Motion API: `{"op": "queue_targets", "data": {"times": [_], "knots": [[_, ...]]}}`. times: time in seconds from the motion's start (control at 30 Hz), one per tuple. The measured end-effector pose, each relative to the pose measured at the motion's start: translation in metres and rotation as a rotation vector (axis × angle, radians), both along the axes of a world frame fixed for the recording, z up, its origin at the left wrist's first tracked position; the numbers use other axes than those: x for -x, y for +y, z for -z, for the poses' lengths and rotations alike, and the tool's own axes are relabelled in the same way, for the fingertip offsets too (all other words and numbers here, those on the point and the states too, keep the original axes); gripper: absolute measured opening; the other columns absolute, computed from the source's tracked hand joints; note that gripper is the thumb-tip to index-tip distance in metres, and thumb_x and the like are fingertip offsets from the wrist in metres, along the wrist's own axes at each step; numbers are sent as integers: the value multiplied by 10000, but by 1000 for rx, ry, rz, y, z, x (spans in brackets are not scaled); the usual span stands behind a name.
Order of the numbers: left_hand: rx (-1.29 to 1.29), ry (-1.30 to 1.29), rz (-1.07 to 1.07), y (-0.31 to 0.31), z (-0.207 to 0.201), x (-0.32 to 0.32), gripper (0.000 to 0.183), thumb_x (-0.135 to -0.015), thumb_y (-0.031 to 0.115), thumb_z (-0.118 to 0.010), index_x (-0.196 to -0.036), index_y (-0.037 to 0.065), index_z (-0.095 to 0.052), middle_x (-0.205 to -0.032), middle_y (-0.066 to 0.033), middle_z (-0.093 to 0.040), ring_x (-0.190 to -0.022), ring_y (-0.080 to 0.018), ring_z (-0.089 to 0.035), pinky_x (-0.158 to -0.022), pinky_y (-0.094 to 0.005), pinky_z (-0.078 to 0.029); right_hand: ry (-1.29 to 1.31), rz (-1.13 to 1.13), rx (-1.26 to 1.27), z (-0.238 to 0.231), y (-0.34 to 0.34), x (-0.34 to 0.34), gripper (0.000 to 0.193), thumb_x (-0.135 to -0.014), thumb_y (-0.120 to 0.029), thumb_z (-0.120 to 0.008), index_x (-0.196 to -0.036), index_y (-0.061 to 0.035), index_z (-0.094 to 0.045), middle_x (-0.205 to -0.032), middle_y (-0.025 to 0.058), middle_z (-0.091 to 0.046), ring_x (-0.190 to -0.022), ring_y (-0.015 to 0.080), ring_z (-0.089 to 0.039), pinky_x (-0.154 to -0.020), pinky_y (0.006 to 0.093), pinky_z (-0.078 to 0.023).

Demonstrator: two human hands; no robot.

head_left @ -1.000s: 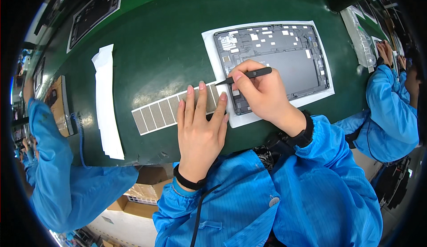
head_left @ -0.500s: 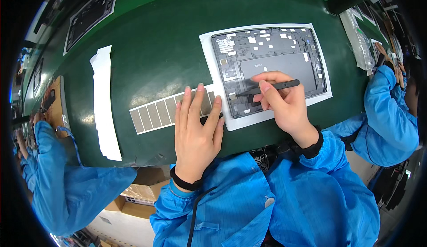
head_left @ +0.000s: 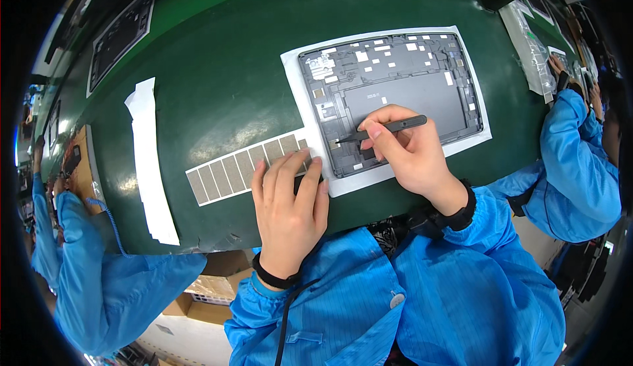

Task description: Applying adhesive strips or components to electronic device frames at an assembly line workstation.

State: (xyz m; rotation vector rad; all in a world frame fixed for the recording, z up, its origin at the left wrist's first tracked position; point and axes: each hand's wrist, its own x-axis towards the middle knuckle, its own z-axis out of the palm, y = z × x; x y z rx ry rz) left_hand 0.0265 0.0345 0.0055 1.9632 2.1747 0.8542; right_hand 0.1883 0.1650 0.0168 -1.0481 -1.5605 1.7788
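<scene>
Dark grey and thin-walled, the tray-shaped housing (head_left: 422, 99) is lying open side up on a white sheet (head_left: 301, 96), right of centre on the green table (head_left: 231, 56). Small white patches are dotting its far part, and a broad plain area is filling much of its middle.

The right hand (head_left: 415, 158) is holding black tweezers (head_left: 410, 123) between thumb and fingers, the point aiming at the housing's near left corner, just over or on a small pale patch there. Whether the tips are gripping anything (they are too fine to read here), I cannot tell.

The left hand (head_left: 290, 201) is resting palm down, its fingers a little apart and closing on nothing, the fingertips lying over the right end of a white strip with grey-brown pieces (head_left: 236, 171). That end is sitting close against the white sheet; whether it is overlapping, I cannot tell. Farther left, a blank white strip (head_left: 150, 168) is lying alone.

The housing is looking light and fairly stiff, smooth enough to slide with its sheet, its fine inner ribs probably easy to scratch; the outer rim is offering the safest hold. The grey-brown pieces are seeming thin and bendable, calling for a light pinch at one edge or corner.
</scene>
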Motion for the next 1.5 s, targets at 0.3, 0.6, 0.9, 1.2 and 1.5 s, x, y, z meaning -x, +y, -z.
{"op": "queue_targets", "data": {"times": [0.3,0.6,0.9,1.2,1.5], "knots": [[22,4,-19,5,-7,-12,355,-810,92,-681,-1162,48,-651,-1211,-111,-589,-1106,-312,-556,-1030,-513,-384,-7,4,-2,-2,0,0,121,-941,-16,-566,-1015,56,-629,-927,60,-654,-837,101,-634,-734,247,-519],[132,73,-80,19,-16,-44,598,-814,284,-742,-1282,-44,-565,-1393,-267,-444,-1269,-442,-428,-1020,-503,-387,-8,12,-41,-1,-3,1,118,-936,-27,-572,-1009,47,-627,-883,37,-644,-784,61,-584,-673,223,-485],[140,125,-120,21,-10,-44,556,-844,333,-708,-1234,-50,-605,-1457,-234,-419,-1345,-450,-372,-1054,-559,-344,7,14,-54,0,-3,0,130,-963,-83,-581,-977,40,-619,-831,42,-639,-752,62,-578,-638,223,-468],[181,133,-123,18,-11,-49,603,-862,356,-686,-1308,-31,-562,-1485,-255,-383,-1382,-476,-324,-1044,-613,-337,97,204,-156,-13,3,-7,180,-987,-157,-583,-946,16,-616,-788,40,-632,-715,75,-589,-626,212,-469],[144,85,48,-12,0,-21,654,-843,354,-685,-1389,35,-518,-1443,-135,-496,-1339,-347,-442,-1100,-525,-320,-28,-112,-78,2,3,33,97,-971,-63,-560,-1009,20,-593,-922,35,-615,-812,81,-598,-686,224,-481]]}}
